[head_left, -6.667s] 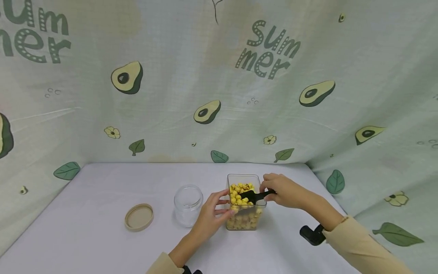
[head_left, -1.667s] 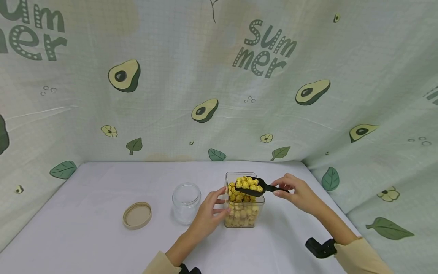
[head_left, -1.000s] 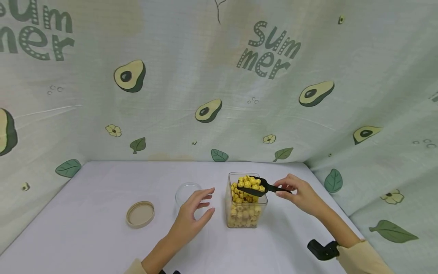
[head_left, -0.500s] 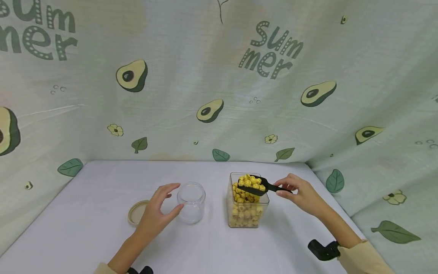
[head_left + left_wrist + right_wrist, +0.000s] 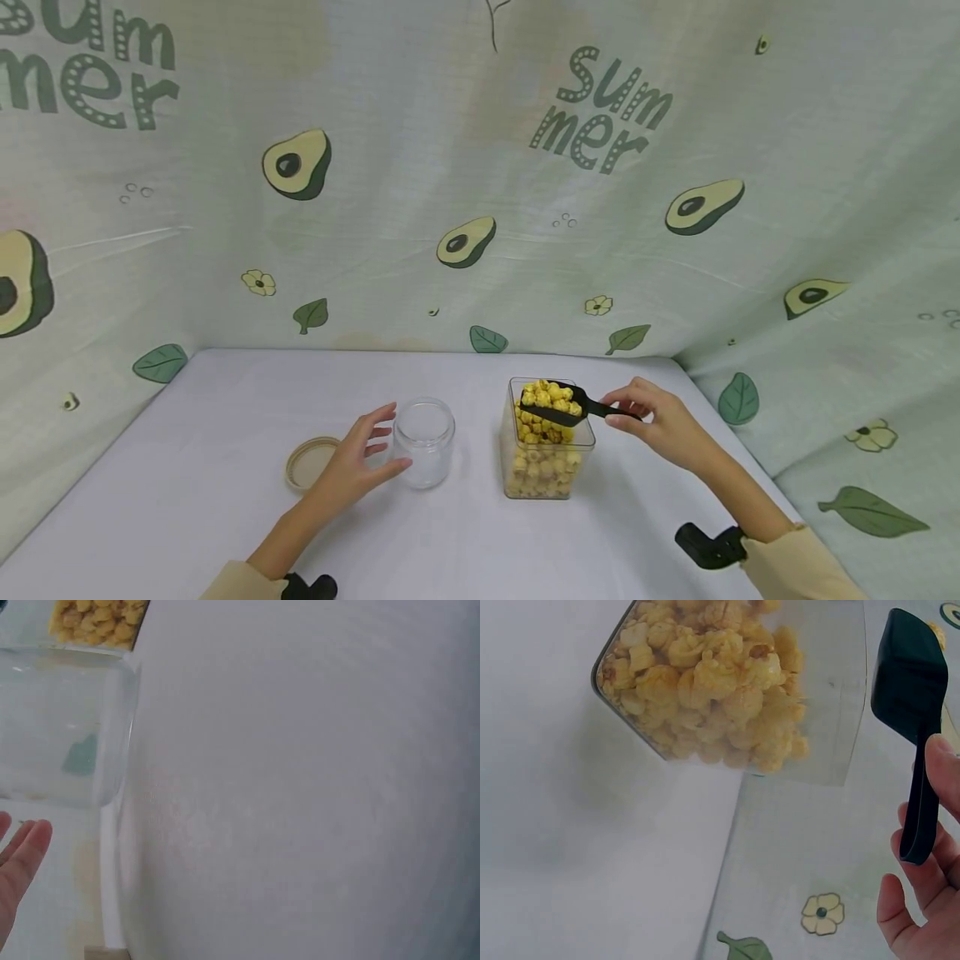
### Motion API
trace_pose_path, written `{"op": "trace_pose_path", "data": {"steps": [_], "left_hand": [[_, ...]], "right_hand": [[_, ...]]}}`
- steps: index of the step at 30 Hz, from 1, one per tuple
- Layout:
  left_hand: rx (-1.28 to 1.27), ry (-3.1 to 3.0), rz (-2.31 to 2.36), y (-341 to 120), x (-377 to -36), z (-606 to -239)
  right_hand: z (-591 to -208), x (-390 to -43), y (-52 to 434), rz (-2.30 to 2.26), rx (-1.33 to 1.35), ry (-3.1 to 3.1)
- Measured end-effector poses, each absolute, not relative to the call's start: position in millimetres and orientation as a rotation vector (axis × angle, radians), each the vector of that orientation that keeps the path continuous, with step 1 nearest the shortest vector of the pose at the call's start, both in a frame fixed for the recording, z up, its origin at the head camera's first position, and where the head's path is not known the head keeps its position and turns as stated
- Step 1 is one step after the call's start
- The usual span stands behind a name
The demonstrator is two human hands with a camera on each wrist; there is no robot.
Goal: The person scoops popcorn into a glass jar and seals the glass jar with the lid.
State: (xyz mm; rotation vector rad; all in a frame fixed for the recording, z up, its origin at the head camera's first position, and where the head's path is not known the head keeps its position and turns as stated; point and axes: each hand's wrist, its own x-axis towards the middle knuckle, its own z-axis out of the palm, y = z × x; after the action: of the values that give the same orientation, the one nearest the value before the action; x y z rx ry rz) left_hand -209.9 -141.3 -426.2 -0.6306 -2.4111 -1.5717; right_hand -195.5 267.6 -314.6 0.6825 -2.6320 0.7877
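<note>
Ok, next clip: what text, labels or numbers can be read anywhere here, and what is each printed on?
"Summer", split as "Sum" over "mer", on the backdrop cloth above the popcorn container.
"um" over "mer", a second "Summer" cut off by the frame edge, on the same cloth at upper left.
No readable label on the glass jar, lid or scoop.

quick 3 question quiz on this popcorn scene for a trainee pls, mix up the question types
1. True or false: the black scoop is loaded with popcorn.
2. Which hand is nearest the empty glass jar? A) left hand B) right hand
3. Fill in: the tan lid lies on the ____, off the jar.

Key: 1 true; 2 A; 3 table.
</note>
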Motion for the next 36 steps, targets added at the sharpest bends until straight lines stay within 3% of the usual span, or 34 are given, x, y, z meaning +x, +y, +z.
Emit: {"op": "trace_pose_path", "data": {"steps": [15,36], "left_hand": [[-0.475,-2.469,-1.745,-137,-212,-424],[-0.45,-2.456,-1.781,-134,-214,-424]], "right_hand": [[-309,-200,257,0.775,0.73,-2.619],[-300,-219,218,0.798,0.847,-2.659]]}}
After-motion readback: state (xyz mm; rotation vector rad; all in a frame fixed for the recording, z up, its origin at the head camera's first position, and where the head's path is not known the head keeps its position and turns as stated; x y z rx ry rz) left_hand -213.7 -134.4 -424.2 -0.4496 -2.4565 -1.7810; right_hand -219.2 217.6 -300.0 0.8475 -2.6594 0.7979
